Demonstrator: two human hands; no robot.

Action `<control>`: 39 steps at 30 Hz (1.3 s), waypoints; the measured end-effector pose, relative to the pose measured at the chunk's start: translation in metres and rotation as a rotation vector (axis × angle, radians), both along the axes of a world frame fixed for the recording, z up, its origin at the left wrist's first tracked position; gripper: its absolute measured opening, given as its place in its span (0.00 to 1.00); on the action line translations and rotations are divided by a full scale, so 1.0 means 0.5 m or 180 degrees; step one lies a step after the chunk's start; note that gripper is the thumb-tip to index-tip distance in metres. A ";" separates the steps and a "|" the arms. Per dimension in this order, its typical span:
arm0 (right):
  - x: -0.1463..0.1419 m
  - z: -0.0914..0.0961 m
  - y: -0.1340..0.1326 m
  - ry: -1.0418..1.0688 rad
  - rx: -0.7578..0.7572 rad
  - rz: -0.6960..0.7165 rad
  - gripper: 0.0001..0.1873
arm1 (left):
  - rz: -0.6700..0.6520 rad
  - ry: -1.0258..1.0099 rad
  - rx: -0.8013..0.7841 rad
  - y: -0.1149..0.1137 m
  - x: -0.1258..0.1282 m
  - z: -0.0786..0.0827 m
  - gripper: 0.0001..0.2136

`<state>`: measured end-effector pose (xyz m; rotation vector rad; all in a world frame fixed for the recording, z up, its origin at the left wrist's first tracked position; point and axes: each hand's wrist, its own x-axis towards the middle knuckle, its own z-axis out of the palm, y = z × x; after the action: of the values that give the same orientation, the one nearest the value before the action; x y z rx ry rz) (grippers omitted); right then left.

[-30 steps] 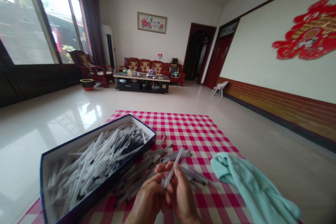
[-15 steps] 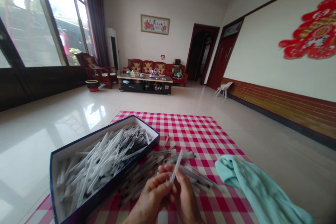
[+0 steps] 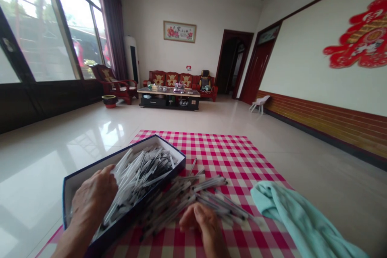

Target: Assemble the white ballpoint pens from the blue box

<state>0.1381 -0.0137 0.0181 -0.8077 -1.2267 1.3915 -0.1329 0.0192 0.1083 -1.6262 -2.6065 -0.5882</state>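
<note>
My left hand (image 3: 97,188) reaches over a long dark-blue-edged box (image 3: 178,161), its fingers turned down among whitish translucent tubes (image 3: 133,177). Its fingertips are partly hidden and blurred, so any hold on a tube cannot be made out. Near the front of a loose pile of clear, pen-like tubes with black ends (image 3: 208,183), my right hand (image 3: 203,223) is loosely closed, its fingers curled and the thumb over them. No tube shows in it. The pile lies on a pink-and-white checked cloth (image 3: 236,157), just right of the box.
A mint-green cloth (image 3: 290,205) lies bunched at the right side of the checked cloth. Across the tiled floor (image 3: 211,119) stand a low coffee table (image 3: 169,98), a red wooden sofa (image 3: 157,77), a plant pot (image 3: 109,102) and a small pale chair (image 3: 259,104).
My hands were together around one whitish tube. My left hand has moved left over the box, and my right hand stays near the pile with no tube visible in it.
</note>
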 end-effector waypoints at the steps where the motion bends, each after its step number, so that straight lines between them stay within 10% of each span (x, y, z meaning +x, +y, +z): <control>1: -0.002 0.003 -0.004 -0.0234 0.0137 0.0079 0.26 | 0.0087 -0.0001 -0.0160 -0.001 -0.012 0.001 0.21; 11: -0.005 0.004 -0.004 -0.0696 0.0508 -0.0208 0.25 | -0.0511 0.0238 0.0514 -0.014 0.053 0.015 0.16; 19: 0.029 0.011 0.011 -0.0656 0.0241 -0.1630 0.21 | -0.2094 0.0098 -0.0537 -0.040 0.216 -0.062 0.09; 29: 0.026 -0.007 0.021 -0.0933 0.0388 -0.1640 0.19 | -0.2129 0.0542 -0.0570 -0.061 0.248 -0.157 0.15; 39: 0.018 -0.024 0.003 -0.1930 0.1582 -0.1317 0.14 | -0.2251 0.0287 -0.0855 -0.039 0.237 -0.115 0.14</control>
<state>0.1470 -0.0123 0.0061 -1.0807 -1.6553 0.4724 -0.0142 -0.0001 0.0510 -2.5994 -2.0631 -0.1497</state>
